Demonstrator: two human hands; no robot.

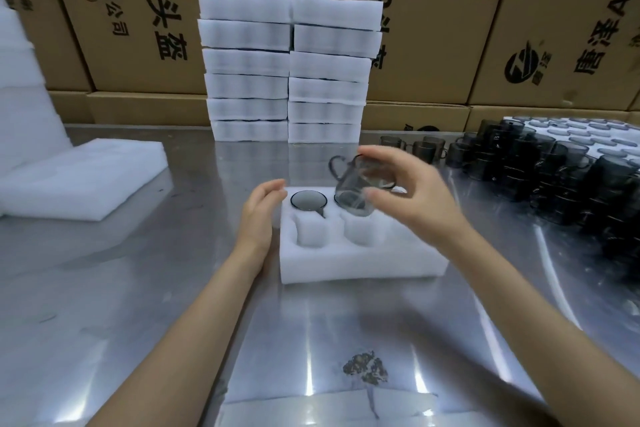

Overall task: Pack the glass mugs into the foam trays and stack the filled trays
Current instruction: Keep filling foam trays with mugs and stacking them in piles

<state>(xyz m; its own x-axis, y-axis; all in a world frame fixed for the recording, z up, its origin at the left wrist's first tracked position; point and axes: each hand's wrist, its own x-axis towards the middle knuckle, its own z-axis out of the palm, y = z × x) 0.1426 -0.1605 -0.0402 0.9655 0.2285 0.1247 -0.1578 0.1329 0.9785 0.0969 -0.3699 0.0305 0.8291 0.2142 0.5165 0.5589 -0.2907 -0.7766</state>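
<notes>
Right hand (408, 198): a tilted glass mug (360, 189) is gripped above the foam tray (360, 260).
Left hand (261, 210): held flat with straight fingers against the tray's left edge.

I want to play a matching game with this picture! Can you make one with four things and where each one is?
Things:
1. glass mug with its handle up
2. foam tray with round holes
3. tall stacks of trays
4. crowd of dark mugs

Places:
A. far right of the table
B. at the back, in front of the cardboard boxes
C. held in the right hand
D. mid-table, with the left hand against its side

Pairs: 1-C, 2-D, 3-B, 4-A
</notes>
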